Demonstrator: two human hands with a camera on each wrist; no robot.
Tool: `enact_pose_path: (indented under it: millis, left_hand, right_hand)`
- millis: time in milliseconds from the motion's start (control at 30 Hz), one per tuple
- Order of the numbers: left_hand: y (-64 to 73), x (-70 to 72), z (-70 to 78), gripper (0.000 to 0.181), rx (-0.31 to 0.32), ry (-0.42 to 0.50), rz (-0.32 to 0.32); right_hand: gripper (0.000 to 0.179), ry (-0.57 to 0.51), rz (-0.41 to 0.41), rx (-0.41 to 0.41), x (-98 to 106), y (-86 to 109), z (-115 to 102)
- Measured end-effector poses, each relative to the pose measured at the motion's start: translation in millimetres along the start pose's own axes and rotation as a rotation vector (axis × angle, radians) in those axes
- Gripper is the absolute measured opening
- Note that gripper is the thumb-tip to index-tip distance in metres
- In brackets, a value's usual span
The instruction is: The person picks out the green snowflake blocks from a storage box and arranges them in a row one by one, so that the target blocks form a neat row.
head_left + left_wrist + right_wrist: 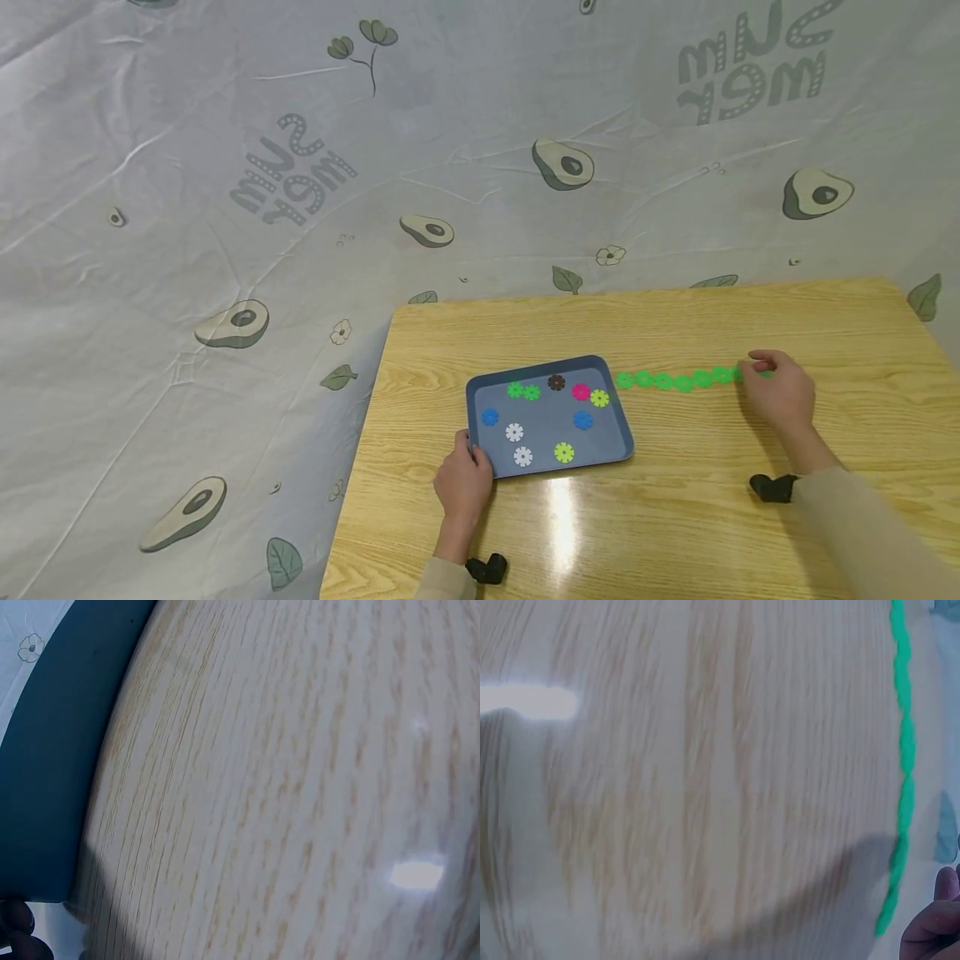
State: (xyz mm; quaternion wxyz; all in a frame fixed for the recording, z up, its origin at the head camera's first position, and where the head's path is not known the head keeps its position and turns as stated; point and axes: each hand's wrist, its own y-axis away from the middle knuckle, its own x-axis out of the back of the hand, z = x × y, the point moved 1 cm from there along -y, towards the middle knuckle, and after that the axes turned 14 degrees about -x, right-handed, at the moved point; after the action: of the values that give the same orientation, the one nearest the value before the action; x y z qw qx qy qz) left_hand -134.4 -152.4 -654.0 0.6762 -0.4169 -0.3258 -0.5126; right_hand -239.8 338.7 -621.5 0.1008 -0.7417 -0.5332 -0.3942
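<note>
At the tray's near left corner, my left hand (463,483) grips the rim of the grey-blue tray (551,472), thumb over the edge. Flat notched plastic discs lie in the tray: two green discs (522,391), a brown disc (557,382), a pink disc (581,392), and others in blue, white and yellow-green. From the tray's right side runs a row of green notched discs (683,383), edge to edge on the table. My right hand (782,396) is over the row's right end, fingers loosely bent, partly hiding it. In the right wrist view, its fingers (930,922) lie beside the green row (906,750).
The light wooden table (675,517) has its far edge against a pale printed cloth (480,167). A black wrist mount (772,488) sits by my right wrist and another black mount (487,569) by my left. Bright glare falls on the tabletop below the tray.
</note>
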Motion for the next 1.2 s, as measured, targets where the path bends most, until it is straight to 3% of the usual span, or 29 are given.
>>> enact_pose_path:
  millis: [500,1200]
  left_hand:
    - [-0.3,2.0,1.6,0.022,0.007,-0.01,-0.008]
    - [-0.4,3.8,3.3,0.023,0.011,-0.008,-0.005]
  right_hand:
    - [0.047,-0.006,-0.056,0.163,-37.1,26.5,-56.6]
    - [0.036,-0.05,-0.154,0.262,-106.6,61.9,-113.5]
